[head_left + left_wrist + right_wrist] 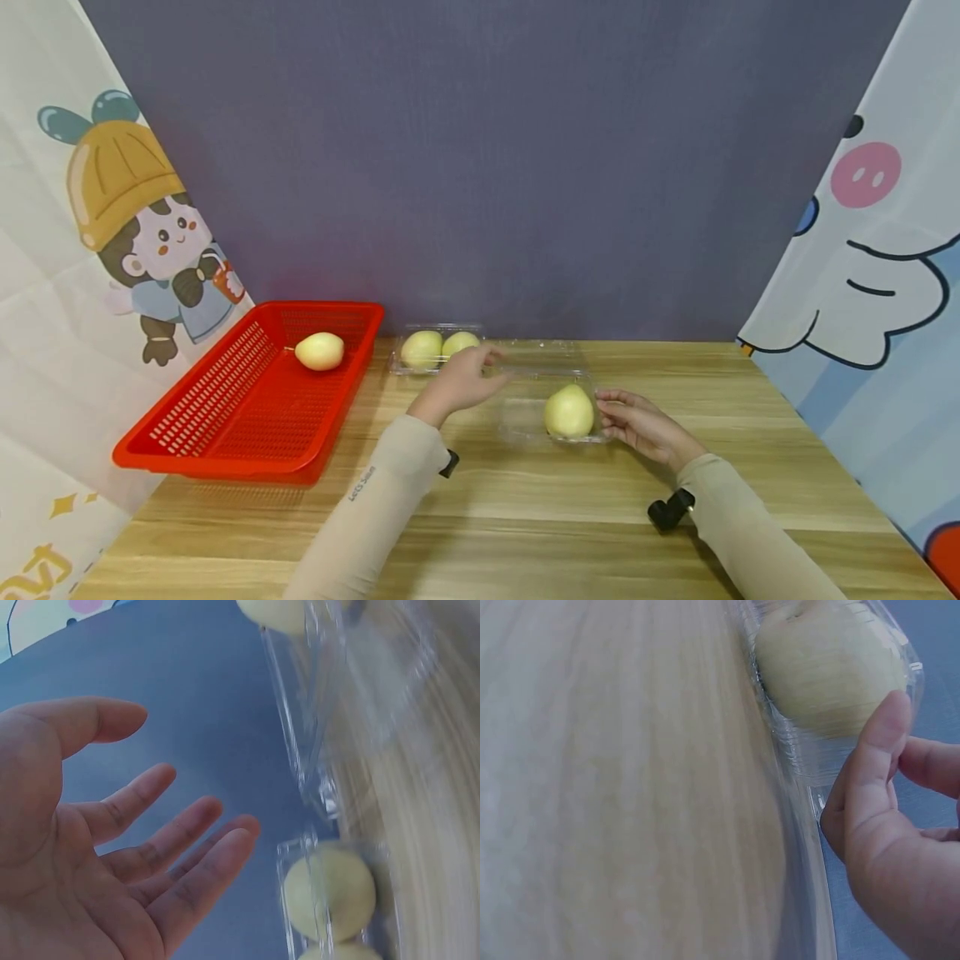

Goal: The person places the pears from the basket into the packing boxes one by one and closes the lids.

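Observation:
A clear plastic clamshell box (517, 421) lies on the table with its lid raised at the back and one yellow-green pear (568, 412) in its right part. At the box's right end, my right hand (643, 427) pinches the edge between thumb and fingers; the right wrist view shows this hand (900, 810) close beside the pear (829, 667). My left hand (467, 379) hovers left of the raised lid, holding nothing. Its fingers are spread and slightly bent in the left wrist view, where the palm (75, 877) shows.
Behind my left hand stands another clear box (396, 363) with two pears (422, 350) in it. A red plastic basket (330, 433) on the left holds one pear (320, 352). A dark panel (487, 167) rises at the table's back edge, with printed cloths on both sides.

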Tool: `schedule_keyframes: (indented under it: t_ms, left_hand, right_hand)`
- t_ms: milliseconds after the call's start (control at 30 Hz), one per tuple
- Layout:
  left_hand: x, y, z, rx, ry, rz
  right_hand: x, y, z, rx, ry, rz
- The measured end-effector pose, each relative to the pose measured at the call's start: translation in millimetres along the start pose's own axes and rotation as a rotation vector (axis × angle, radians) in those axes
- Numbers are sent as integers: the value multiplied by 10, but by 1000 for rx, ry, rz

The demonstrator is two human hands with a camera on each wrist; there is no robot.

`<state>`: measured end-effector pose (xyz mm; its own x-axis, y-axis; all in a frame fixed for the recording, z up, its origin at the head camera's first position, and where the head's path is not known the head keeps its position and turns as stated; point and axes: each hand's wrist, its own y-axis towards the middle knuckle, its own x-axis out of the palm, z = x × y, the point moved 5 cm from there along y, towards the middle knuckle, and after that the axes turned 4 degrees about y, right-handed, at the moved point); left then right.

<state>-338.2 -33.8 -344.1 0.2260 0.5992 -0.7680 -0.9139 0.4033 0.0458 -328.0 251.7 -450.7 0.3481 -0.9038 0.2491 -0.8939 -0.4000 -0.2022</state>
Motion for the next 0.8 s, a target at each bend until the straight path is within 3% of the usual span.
schedule_keyframes:
  t_ms: [233,567,800]
  left_hand:
    - [-164,-41,-86,-26,23,36]
    - [-546,-100,-136,-43,173,84]
    - [-843,-163,-210,-92,152,100]
  right_hand:
    - [0,-13,8,-4,1,-6]
    - [2,-16,9,-8,-13,-3]
    - [9,-26,-9,-11,-15,-4]
